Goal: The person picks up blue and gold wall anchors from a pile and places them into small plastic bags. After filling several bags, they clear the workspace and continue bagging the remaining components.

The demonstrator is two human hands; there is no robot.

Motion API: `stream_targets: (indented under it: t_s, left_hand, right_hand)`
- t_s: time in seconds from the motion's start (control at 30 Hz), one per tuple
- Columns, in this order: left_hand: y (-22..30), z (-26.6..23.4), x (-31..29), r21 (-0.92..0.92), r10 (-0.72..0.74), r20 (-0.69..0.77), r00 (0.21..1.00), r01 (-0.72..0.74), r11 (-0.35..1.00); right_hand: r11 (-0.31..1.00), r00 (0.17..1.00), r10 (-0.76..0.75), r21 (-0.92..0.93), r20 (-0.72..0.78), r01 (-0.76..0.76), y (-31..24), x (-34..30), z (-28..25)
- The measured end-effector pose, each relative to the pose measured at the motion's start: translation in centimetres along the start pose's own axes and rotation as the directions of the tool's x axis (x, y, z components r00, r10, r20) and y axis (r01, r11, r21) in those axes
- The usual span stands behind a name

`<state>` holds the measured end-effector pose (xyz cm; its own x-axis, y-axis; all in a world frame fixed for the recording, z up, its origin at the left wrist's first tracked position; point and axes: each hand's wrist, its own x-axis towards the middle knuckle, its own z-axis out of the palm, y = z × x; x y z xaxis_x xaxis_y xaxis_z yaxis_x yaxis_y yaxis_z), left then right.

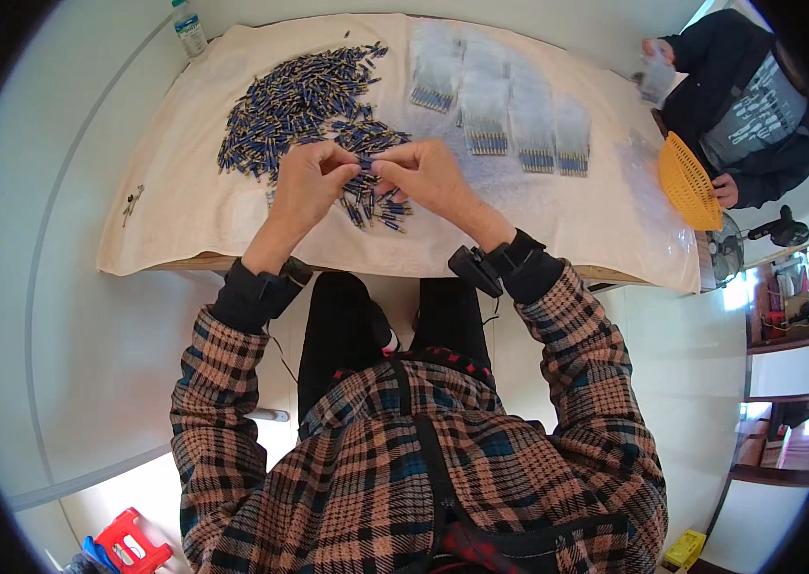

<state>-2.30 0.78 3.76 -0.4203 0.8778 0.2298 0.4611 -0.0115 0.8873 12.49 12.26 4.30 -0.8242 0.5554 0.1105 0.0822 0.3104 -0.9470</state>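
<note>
At the far left, a small metal tool or clip lies on the cream cloth, left of and nearer the wearer than the heap of blue, brass-tipped pieces. A clear bottle stands beyond the heap's left side. The left hand is over the heap's near edge, its grip pinching a dark-blue piece by thumb and fingertips. The right hand, just right of the heap, pinches at the same spot from the other side; whether one piece or several sit between them, I cannot tell. A slip of either fingertip hold could drop the piece among lookalikes in the heap. Right of the heap, clear plastic bags lie overlapping, with rows of pieces along their near ends; a brush from the right sleeve could shift them. Well right of the heap, a co-worker holds a clear bag and a yellow basket; a knock could tip the basket.
</note>
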Motion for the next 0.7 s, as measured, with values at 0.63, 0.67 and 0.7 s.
stream_targets:
  t_s: [0.63,0.67,0.7]
  left_hand:
    - [-2.3,-5.8,-4.7,0.648,0.023,-0.12,0.993,0.06,0.76]
    - [-2.0,-4.9,-4.7,0.734,0.033,-0.109,0.993,0.058,0.677]
    - [-1.9,-4.3,-4.7,0.733,0.034,-0.111,0.993,0.059,0.678]
  right_hand:
    - [0.974,0.944,0.218,-0.116,0.249,-0.195,-0.7,2.1,5.3]
    - [0.969,0.936,0.238,-0.131,0.259,-0.211,-0.7,2.2,5.4]
    - [0.963,0.928,0.259,-0.146,0.267,-0.227,-0.7,2.2,5.6]
